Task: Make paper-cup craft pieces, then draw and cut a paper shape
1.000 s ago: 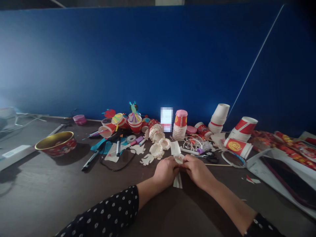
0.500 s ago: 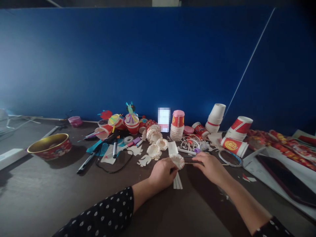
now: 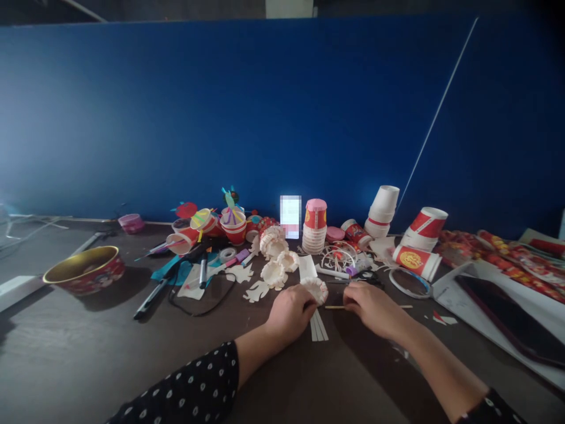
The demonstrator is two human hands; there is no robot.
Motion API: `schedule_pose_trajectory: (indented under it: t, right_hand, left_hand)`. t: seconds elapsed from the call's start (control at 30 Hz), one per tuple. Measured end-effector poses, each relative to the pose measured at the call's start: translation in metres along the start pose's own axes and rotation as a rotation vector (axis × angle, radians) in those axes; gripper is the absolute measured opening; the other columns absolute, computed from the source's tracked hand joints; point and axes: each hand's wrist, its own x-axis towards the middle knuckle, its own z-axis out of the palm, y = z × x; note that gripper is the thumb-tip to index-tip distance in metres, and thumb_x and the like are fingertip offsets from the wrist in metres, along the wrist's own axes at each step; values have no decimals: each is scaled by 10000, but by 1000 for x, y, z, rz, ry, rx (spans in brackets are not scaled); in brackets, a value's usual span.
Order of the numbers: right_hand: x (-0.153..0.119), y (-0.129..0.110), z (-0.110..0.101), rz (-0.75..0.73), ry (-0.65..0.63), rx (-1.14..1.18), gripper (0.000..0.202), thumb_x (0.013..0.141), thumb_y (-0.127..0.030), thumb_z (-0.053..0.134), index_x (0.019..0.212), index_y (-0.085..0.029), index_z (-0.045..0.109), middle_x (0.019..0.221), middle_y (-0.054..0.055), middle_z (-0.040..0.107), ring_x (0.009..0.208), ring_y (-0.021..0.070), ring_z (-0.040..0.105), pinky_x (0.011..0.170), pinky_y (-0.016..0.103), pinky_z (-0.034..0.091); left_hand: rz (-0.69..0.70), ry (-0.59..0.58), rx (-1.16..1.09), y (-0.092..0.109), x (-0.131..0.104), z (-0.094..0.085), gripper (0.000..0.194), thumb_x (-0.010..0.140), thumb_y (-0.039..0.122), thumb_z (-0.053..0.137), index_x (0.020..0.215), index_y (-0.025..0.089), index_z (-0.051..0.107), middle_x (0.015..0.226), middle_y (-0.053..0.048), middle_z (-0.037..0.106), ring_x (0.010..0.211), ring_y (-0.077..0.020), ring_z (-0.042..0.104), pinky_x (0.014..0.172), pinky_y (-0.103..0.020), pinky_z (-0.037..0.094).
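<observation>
1. Curled paper piece (image 3: pixel 318 288) sits at the left hand's fingertips, its ruffled rim reaching beyond them and to their right.
2. The person's left hand (image 3: pixel 289 313) pinches the near edge of it between thumb and fingers.
3. The right hand (image 3: pixel 373 307) is apart from it, fingers bunched together over a thin stick (image 3: pixel 334 307); whether they grip the stick, one cannot tell.
4. White strips (image 3: pixel 319 330) fan out on the table (image 3: pixel 176 365), just nearer than the paper piece.

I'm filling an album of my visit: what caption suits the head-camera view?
Amid paper cups, the left hand holds a curled white paper piece; the right hand is at a thin stick.
</observation>
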Motion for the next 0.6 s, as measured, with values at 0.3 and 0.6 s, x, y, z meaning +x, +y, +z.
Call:
schedule_pose_trajectory:
  t: [0.3,0.6]
  right_hand:
    - [-6,-11,-12,-69,-133,184,114,834,-142,473,780,-207,549,754,11,630,706,163,565,613,263,353]
    - [-3,-20,-3,-245,-157,144,57,785,-181,602,733,-180,580,791,14,595,739,166,559,653,260,395]
  left_hand:
    - [-19,-4,19,1,0,-1,114,784,158,578,690,160,643,756,-31,630,709,-153,550,634,-227,389]
    - [18,-9,2,-1,0,-1,139,795,150,565,678,166,639,723,-17,610,703,-148,541,625,-229,382]
